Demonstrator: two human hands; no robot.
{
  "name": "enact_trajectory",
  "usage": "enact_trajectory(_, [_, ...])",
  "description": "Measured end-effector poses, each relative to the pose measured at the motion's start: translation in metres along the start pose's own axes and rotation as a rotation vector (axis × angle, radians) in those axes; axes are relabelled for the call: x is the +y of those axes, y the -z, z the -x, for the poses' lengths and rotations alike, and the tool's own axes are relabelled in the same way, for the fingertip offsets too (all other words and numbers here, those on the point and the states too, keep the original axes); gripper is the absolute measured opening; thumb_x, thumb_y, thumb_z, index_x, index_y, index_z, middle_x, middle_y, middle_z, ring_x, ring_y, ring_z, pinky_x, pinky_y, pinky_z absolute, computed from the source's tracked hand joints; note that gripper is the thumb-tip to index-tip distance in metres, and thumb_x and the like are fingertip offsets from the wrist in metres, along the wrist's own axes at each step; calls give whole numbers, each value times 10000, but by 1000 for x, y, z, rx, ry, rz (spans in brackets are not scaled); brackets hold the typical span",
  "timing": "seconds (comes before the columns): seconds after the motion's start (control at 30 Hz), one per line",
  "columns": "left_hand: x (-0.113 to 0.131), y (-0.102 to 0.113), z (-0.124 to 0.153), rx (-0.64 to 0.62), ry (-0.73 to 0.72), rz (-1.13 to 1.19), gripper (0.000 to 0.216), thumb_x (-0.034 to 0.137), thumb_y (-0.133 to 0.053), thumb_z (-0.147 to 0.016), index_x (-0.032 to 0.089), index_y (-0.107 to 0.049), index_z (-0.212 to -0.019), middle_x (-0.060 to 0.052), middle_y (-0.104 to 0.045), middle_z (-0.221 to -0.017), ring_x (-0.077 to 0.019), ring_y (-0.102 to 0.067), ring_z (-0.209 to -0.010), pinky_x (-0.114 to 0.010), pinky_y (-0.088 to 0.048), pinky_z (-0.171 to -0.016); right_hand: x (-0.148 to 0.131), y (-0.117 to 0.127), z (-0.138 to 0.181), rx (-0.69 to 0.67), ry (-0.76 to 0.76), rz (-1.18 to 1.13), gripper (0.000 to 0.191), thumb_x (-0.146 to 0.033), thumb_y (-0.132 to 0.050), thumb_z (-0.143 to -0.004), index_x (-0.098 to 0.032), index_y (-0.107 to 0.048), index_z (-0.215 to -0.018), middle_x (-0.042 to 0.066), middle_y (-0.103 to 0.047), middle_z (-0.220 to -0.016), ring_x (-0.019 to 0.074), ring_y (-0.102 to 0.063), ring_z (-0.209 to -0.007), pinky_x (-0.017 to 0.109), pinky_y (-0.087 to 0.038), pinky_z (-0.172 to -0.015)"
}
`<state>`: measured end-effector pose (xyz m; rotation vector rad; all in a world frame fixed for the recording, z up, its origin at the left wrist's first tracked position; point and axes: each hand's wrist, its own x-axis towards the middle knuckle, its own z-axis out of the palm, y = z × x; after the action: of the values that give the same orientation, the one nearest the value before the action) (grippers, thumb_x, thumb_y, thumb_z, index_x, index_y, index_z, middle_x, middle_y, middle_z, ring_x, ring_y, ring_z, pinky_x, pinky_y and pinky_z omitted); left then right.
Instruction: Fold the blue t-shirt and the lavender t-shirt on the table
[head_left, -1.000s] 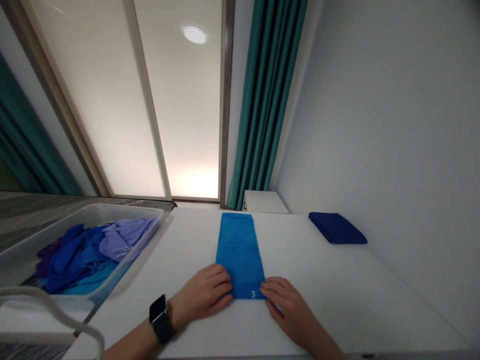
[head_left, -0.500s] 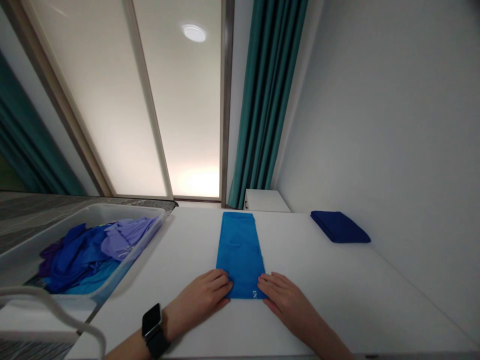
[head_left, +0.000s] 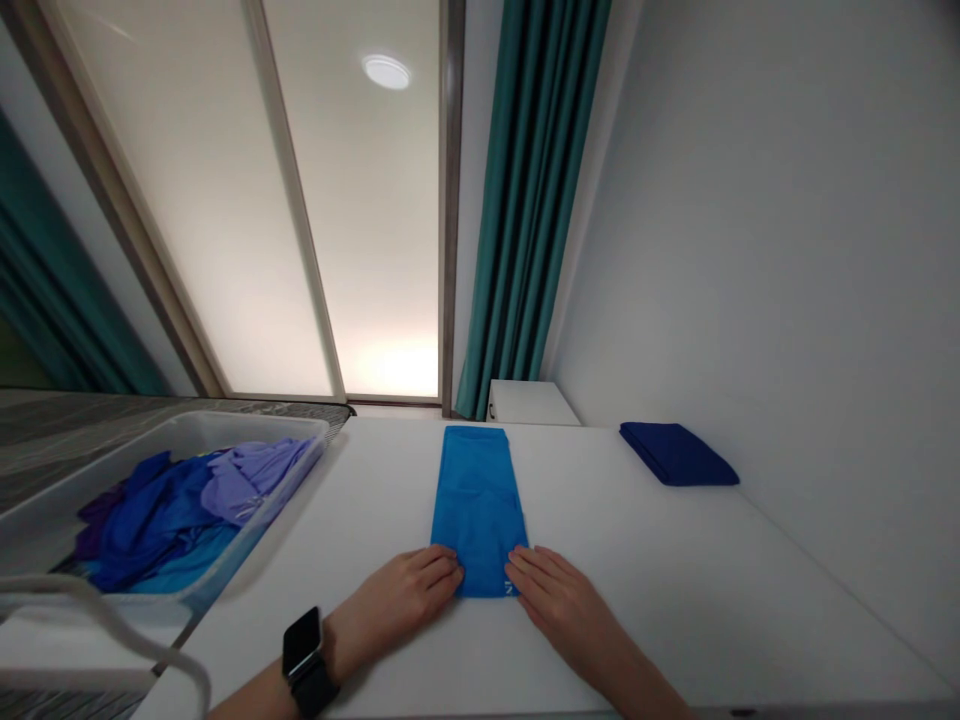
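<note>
A bright blue folded garment (head_left: 478, 500) lies flat on the white table as a long narrow strip, with small white lettering at its near right corner. My left hand (head_left: 424, 590) is at the near left corner, fingers curled together over the edge and closed on the fabric. A black smartwatch (head_left: 304, 650) is on that wrist. At the opposite near corner, my right hand (head_left: 559, 600) rests with fingers stretched out over the fabric, partly covering the lettering. The thumb tips are mostly hidden.
Left of the table (head_left: 375, 480) stands a translucent plastic bin (head_left: 319, 425) with blue and purple clothes (head_left: 165, 510). A navy folded cloth (head_left: 679, 455) lies at the right, by the wall. A pale curved bar or cable (head_left: 112, 620) crosses the lower left.
My right hand has slid slightly left, farther over the garment's near right corner, covering more of the lettering. My left hand has barely moved, and the garment remains flat.
</note>
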<state>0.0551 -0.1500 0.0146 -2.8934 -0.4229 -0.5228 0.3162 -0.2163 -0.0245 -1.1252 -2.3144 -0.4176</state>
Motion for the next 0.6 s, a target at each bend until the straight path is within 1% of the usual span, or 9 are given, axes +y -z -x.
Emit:
enact_trajectory(0.1, [0, -3, 0, 13, 18, 23, 177, 132, -496, -953, 156, -607, -1088, -68, -706, -995, -210, -651, -981, -322, -556, -866, 2, -1, -1, -18, 52, 32, 289, -64, -525, -908, -152, -628, -1164, 62, -717, -1136, 200, -652, -1067, 341, -507, -924])
enact_trajectory(0.23, [7, -5, 3, 38, 45, 64, 195, 134, -491, -953, 165, -600, -1111, -62, -705, -994, -212, -649, -986, -325, -559, -857, 1, 0, 1, -5, 46, -1, 285, -38, -504, -896, -162, -638, -1116, 56, -728, -1096, 188, -655, -1049, 329, -507, -882])
enact_trajectory(0.3, [15, -4, 4, 43, 46, 83, 198, 135, -485, -955, 161, -599, -1115, -64, -702, -985, -214, -646, -977, -327, -555, -851, -2, 4, 4, 13, 31, -29, 292, -31, -500, -885, -176, -640, -1096, 51, -731, -1076, 180, -655, -1035, 323, -495, -885])
enact_trajectory(0.37, [21, 0, 5, 39, 50, 127, 190, 147, -488, -956, 163, -606, -1103, -68, -698, -981, -213, -640, -969, -330, -542, -860, -8, 11, 6, 13, -5, -67, 300, -38, -509, -870, -192, -637, -1094, 51, -729, -1075, 183, -650, -1031, 337, -473, -923])
enact_trajectory(0.43, [21, 7, 5, 18, 72, 211, 191, 182, -501, -952, 176, -613, -1106, -72, -690, -997, -212, -631, -965, -341, -522, -876, -12, 20, 4, -17, -66, -137, 285, -54, -509, -865, -208, -639, -1066, 49, -724, -1061, 191, -642, -1016, 366, -449, -960])
enact_trajectory(0.5, [10, 14, 4, 10, 148, 311, 225, 220, -492, -955, 196, -616, -1142, -76, -684, -1031, -209, -620, -969, -355, -499, -892, -11, 27, -1, -70, -136, -224, 259, -74, -480, -884, -214, -638, -1036, 49, -717, -995, 192, -637, -955, 377, -460, -926])
enact_trajectory(0.57, [-10, 17, 2, 65, 295, 388, 268, 240, -439, -977, 201, -622, -1169, -86, -684, -1062, -209, -613, -985, -357, -486, -891, -4, 28, -11, -88, -206, -276, 257, -98, -431, -920, -207, -631, -1040, 55, -694, -919, 191, -623, -876, 361, -484, -835])
enact_trajectory(0.6, [-23, 17, 1, 95, 379, 435, 278, 251, -414, -985, 201, -643, -1135, -82, -691, -1046, -202, -618, -963, -350, -487, -878, 2, 25, -18, -80, -248, -277, 259, -112, -413, -936, -202, -626, -1054, 61, -681, -912, 194, -614, -863, 356, -486, -805])
